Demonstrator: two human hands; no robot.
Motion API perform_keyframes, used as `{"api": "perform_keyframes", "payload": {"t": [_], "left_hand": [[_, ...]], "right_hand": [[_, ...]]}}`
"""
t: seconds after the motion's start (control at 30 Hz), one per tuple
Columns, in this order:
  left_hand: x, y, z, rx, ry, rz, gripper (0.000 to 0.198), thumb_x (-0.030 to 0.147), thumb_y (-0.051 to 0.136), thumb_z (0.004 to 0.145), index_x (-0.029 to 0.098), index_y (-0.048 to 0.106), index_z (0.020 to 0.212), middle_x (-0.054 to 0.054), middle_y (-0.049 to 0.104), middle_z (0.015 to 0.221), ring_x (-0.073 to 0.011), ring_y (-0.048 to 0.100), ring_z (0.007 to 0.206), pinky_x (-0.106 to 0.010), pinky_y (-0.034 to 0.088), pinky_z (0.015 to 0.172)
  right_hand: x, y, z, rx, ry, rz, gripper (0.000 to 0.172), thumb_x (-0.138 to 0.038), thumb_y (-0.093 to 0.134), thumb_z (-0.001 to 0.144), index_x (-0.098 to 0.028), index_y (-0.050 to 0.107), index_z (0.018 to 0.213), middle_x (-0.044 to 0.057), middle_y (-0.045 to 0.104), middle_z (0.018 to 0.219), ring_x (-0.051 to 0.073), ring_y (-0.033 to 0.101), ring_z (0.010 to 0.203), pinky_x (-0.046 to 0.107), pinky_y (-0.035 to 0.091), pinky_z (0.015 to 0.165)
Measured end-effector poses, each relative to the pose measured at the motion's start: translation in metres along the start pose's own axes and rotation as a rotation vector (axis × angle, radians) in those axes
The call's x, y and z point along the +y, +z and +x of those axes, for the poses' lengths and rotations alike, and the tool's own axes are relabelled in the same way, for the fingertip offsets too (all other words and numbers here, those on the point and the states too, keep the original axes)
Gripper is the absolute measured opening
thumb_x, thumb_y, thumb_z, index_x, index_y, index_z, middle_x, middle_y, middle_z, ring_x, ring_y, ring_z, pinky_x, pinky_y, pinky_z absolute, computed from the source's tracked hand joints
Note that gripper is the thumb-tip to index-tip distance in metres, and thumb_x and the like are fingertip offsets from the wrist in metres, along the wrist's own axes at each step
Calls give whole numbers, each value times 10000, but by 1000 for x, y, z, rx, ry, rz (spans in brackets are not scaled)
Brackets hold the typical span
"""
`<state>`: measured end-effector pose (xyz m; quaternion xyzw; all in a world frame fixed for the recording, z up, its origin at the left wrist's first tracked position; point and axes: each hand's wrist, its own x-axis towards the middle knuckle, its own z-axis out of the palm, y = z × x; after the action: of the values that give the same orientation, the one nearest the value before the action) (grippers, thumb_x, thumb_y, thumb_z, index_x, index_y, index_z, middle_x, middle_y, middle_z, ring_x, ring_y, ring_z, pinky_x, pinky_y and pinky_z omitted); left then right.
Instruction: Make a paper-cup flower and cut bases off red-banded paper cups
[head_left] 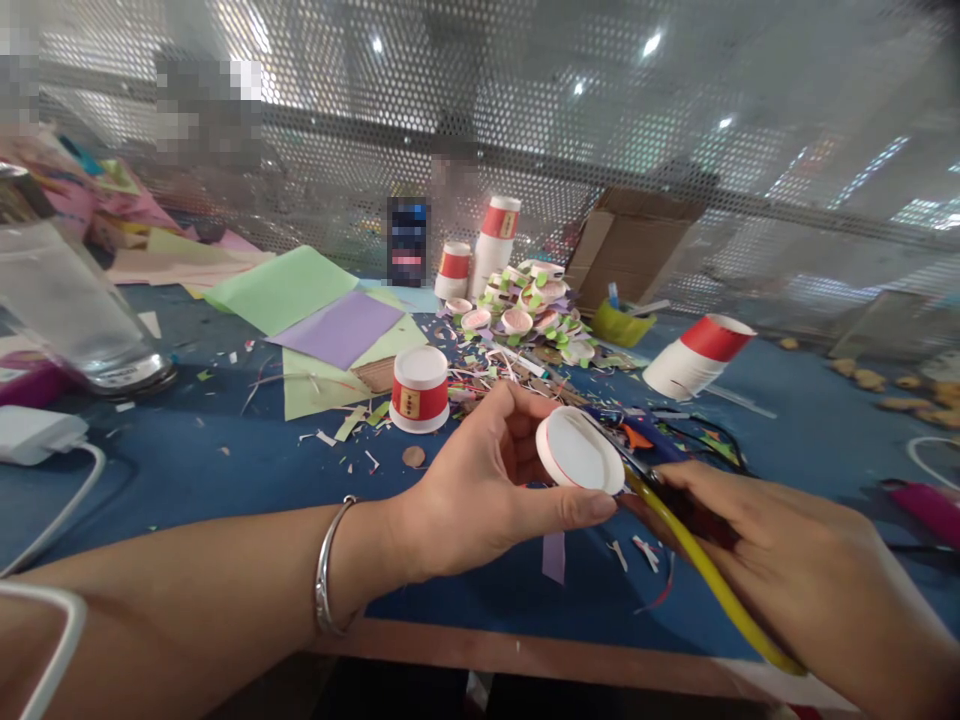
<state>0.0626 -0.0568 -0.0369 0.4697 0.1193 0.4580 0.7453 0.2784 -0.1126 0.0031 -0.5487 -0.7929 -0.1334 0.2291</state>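
Observation:
My left hand [480, 480] grips the cut-off base of a paper cup [581, 452], thumb below its white disc and fingers behind. Scissors with a yellow handle [709, 570] are in my right hand [780, 560], their blades touching the right rim of the cup base. How far the blades are apart I cannot make out. Left of my fingers, an upside-down red and white paper cup [420, 390] stands on the blue table [255, 490]. Behind my hands is a heap of cut cup bases [525, 300] with green and purple paper bits.
Cup stacks [495, 240] and a phone [407, 243] stand at the back. A tilted cup [697, 357] and a yellow-green holder [622, 325] are on the right. Coloured paper sheets [292, 290], a clear water container [75, 300] and a white charger [41, 435] lie left. Paper scraps litter the middle.

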Motion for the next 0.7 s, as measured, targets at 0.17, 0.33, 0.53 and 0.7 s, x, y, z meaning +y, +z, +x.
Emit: {"api": "perform_keyframes", "payload": {"t": [0.17,0.33,0.53,0.7], "left_hand": [[1,2,0,6,4,-30,555,52,920,616,196,497,944,12,685,951,-123,665,872,-282,517,822],[6,3,0,13,14,-11,560,93,935,607,200,493,934,10,689,940,-140,673,867,-298,523,817],[4,0,0,-69,1,-17,570,-5,911,581,192,508,932,11,694,922,-121,671,849,-272,525,803],[1,0,-1,-92,-47,-48,589,-52,904,570,191,507,932,26,701,899,-96,678,813,-248,527,789]], "right_hand": [[3,-1,-1,39,-214,-77,328,-217,426,974,-194,732,857,54,792,674,205,746,501,266,563,434],[-1,-1,1,51,-228,-83,360,-282,403,1033,-194,695,843,41,768,641,180,727,475,257,540,423],[-4,-3,4,53,-262,-102,405,-315,375,1056,-176,687,837,62,758,638,181,724,480,262,541,425],[-1,-2,1,26,-249,-89,321,-247,416,1007,-176,699,872,66,772,690,191,736,527,278,555,461]]}}
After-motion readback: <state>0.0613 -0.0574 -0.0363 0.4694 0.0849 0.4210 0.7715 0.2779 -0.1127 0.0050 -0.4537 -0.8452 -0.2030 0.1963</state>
